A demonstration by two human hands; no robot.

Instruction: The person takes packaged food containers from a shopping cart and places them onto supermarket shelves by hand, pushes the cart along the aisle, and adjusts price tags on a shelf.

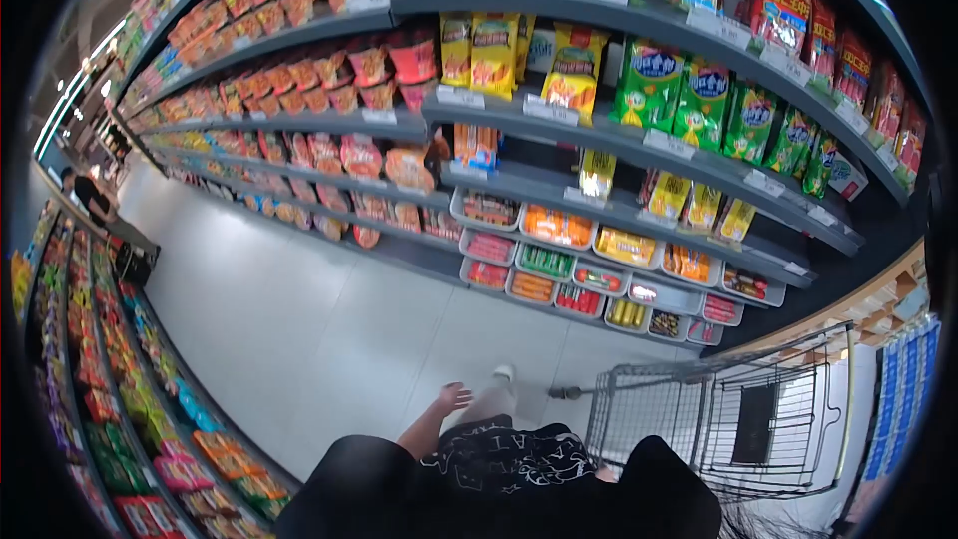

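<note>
My left hand (456,396) hangs out in front of my body over the floor, its fingers stretched out and holding nothing. Of my right hand (605,474) only a small patch shows beside my black printed clothing; its fingers are hidden. Close to that hand stands a wire shopping cart (714,409), but I cannot tell whether the two touch. One white shoe (504,372) shows ahead of me on the pale tiles.
Shelves ahead carry cup noodles (369,65), green snack bags (649,88) and yellow bags (574,70). White bins (544,262) of packaged sausages sit low. Another packed shelf (110,379) runs along the left. A person (105,210) in dark clothes stands farther down the aisle.
</note>
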